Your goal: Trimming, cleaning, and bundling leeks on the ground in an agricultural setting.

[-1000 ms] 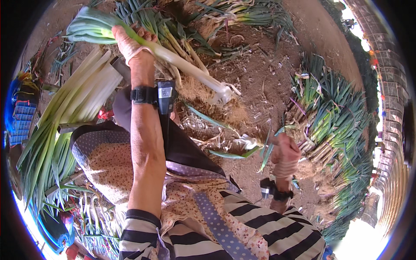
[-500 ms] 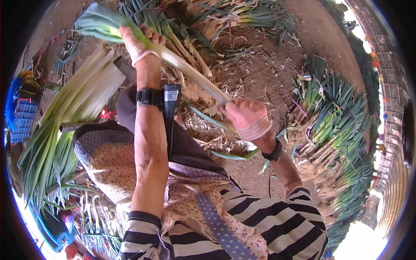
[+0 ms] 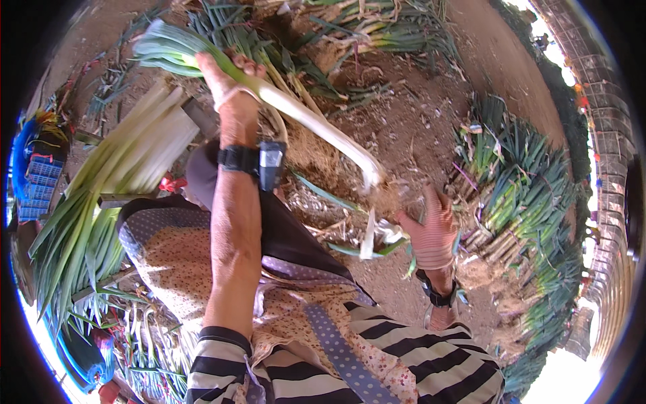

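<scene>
My left hand [image 3: 232,77] is closed around the upper part of a large green onion [image 3: 316,124], its green leaves [image 3: 175,50] sticking out past my fingers. The long white stalk slants down to the right and ends in brown roots [image 3: 385,197]. Beside the roots, my right hand [image 3: 431,230] is open with fingers spread, holding nothing, in a ribbed pinkish covering. A pale strip of peeled skin [image 3: 367,236] hangs just below the root end, near my right fingertips; whether it is still attached I cannot tell.
To my left lies a stack of green onions with long white stalks [image 3: 145,155] on a frame. Bundled green onions [image 3: 518,195] line the ground on the right, and more bundles [image 3: 397,27] lie ahead. A blue crate [image 3: 39,182] stands far left. Peelings [image 3: 330,222] litter the soil.
My right hand has let go of the root end and moved right and toward me, its fingers opening. The root end now shows, with a pale strip beneath it. My left hand keeps its hold.
</scene>
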The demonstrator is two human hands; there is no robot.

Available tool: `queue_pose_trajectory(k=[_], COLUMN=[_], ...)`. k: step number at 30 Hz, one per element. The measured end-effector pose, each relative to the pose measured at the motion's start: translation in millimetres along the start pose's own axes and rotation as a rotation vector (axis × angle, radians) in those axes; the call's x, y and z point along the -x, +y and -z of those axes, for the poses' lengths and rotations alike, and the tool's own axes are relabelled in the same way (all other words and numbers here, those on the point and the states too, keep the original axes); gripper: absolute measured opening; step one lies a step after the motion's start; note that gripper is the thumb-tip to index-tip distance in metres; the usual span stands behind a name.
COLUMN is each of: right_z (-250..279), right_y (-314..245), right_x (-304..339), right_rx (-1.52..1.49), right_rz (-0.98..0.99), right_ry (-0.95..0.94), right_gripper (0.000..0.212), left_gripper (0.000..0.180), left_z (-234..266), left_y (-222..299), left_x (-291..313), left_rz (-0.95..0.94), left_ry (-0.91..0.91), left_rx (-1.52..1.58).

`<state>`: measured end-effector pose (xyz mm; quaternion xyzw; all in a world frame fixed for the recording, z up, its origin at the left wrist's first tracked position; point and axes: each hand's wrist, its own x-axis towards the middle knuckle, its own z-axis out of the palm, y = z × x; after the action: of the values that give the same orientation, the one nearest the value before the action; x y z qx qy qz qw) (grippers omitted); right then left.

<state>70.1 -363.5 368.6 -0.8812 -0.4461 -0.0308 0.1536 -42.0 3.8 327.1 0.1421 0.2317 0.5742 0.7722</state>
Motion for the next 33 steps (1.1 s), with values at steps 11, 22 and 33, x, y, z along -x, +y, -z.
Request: queue_pose_trajectory(k=[11, 22, 33], right_z=[-49.3, -63.5, -83.8], right_y=[-29.3, -29.4, -122.3], right_x=[-57.9, -82.8, -173.3], right_rx=[-0.889, -0.426, -0.627], right_rz=[-0.32, 0.182, 0.348], right_ry=[-0.586, 0.046, -0.056], right_gripper=[0.036, 0.084, 0.081], left_gripper=[0.086, 0.074, 0.079], left_z=[-24.1, -11.7, -10.5], left_y=[6.5, -12.8, -18.9], left_x=[32.9, 27.6, 37.9], left_rz=[0.271, 0.23, 0.337], left_ry=[-0.317, -0.548, -0.58], left_rx=[0.277, 0.083, -0.037])
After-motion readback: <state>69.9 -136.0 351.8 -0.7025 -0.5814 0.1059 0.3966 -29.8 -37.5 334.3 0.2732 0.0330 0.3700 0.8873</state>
